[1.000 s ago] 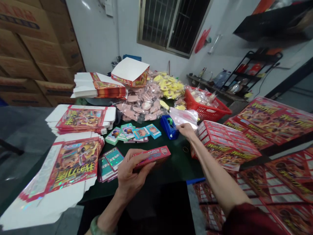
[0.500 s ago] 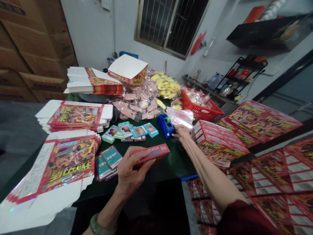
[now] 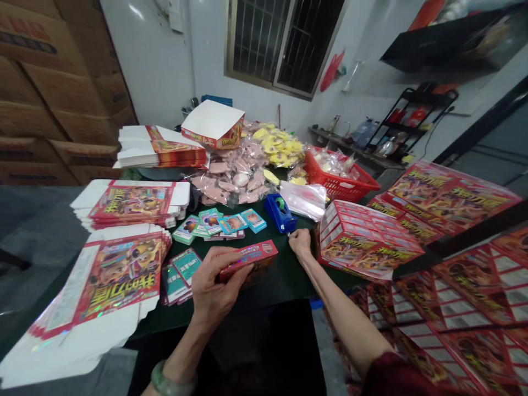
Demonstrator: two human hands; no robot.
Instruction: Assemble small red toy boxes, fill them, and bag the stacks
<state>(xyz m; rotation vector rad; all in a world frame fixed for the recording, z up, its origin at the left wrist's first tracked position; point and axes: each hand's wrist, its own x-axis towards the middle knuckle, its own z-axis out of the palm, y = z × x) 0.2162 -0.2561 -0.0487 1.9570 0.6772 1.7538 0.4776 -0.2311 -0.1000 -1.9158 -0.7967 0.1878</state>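
Observation:
My left hand (image 3: pixel 220 286) grips a small red printed box (image 3: pixel 256 252) by its left end and holds it above the dark green tabletop. Fingers pinched together, my right hand (image 3: pixel 300 243) is low at the front end of a blue tape dispenser (image 3: pixel 280 213). A small pale bit, which looks like tape, shows at its fingertips. The dispenser carries a green-cored roll. Picture cards (image 3: pixel 233 223) lie in small overlapping stacks beyond the held box. More teal cards (image 3: pixel 185 267) are just left of my left hand.
Flat printed cartons (image 3: pixel 124 275) are piled at the left. Bagged pink toys (image 3: pixel 241 179) and yellow ones (image 3: pixel 280 146) are heaped at the back, beside a red basket (image 3: pixel 342 184). Clear bags (image 3: pixel 304 201) lie behind the dispenser. A wrapped block of red boxes (image 3: pixel 367 236) stands right of my right hand.
My right hand has come from the dispenser's front end slightly toward me, its fingers now closed tighter. My left hand has shifted a little left with the box.

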